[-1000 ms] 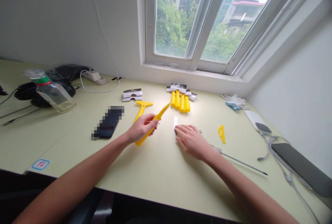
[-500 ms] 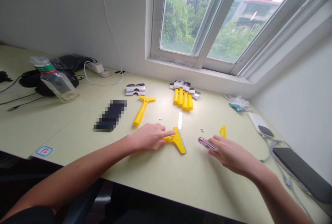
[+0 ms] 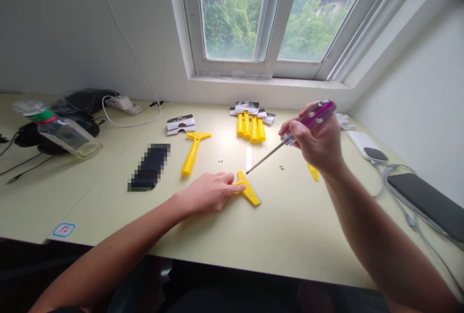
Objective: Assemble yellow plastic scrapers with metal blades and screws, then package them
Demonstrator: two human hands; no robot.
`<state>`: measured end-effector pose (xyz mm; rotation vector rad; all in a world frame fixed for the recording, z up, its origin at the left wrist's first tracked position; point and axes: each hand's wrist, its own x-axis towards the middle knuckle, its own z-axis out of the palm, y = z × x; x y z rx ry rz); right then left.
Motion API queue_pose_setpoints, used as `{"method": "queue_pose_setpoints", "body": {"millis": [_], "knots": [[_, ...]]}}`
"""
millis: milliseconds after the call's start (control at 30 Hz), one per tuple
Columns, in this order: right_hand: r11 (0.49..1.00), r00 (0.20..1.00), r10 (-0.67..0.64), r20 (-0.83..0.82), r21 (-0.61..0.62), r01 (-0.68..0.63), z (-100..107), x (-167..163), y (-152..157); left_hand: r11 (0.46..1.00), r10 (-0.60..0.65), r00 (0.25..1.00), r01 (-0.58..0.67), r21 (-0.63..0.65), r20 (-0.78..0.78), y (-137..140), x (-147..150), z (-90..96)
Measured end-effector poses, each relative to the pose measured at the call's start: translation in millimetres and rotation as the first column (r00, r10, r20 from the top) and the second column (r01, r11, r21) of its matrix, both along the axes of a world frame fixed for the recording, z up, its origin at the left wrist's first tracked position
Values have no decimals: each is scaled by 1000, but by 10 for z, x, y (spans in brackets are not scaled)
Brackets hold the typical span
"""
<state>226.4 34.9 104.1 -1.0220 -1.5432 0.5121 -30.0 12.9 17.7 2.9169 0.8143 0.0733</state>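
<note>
My left hand is closed around the handle of a yellow scraper lying on the table, its index finger along the head. A metal blade edge shows on the scraper's right side. My right hand grips the purple and clear handle of a screwdriver. The shaft slants down to the left, and its tip is at the upper end of the scraper head; whether it touches a screw I cannot tell. A loose metal blade lies just beyond. Small metal parts and more small parts rest on either side.
Another yellow scraper and a dark pixelated object lie left. Several yellow handles with packaging are at the back. A yellow piece lies right, near cables and a black device. A plastic bottle leans far left.
My right hand has risen and turned the screwdriver so its tip points down at the scraper head. My left hand stays on the scraper. The camera view has shifted.
</note>
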Motion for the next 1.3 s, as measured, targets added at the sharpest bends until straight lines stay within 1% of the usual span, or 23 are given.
{"method": "queue_pose_setpoints", "body": {"millis": [100,167,433,567,700,733,800,867,933,1000,1100,1300], "knots": [[999,995,-30,93,47,26,-137,-21,93,1000,12,1000,-12,-14,-1,-14,1,13],[998,988,-36,147,54,28,-190,-25,123,1000,19,1000,-19,-23,-5,-16,6,16],[997,979,-61,197,61,50,-253,-46,168,999,12,1000,-12,-33,0,-7,-2,-6],[998,976,-27,218,53,16,-257,-56,128,999,12,1000,-12,-38,8,4,-7,-16],[994,965,69,252,60,-87,-242,-108,0,999,5,1000,-4,-49,19,15,-7,-14],[993,963,72,260,69,-93,-231,-131,-35,999,4,1000,-3,-53,26,16,-6,-12],[995,958,21,287,83,-47,-195,-182,-94,998,6,999,-4,-61,41,18,-4,-10],[995,946,-73,317,91,46,-146,-230,-126,998,10,999,-7,-67,47,17,-3,-6],[988,931,-148,334,100,122,-107,-256,-125,998,11,999,-8,-66,44,16,-2,0],[980,923,-195,333,113,166,-99,-248,-95,998,5,999,-3,-62,35,13,-3,5],[977,922,-211,325,112,184,-159,-191,-26,998,-3,1000,4,-57,23,9,-5,3],[987,949,-153,276,84,135,-305,-113,57,997,12,999,-10,-76,32,11,-13,-22]]}}
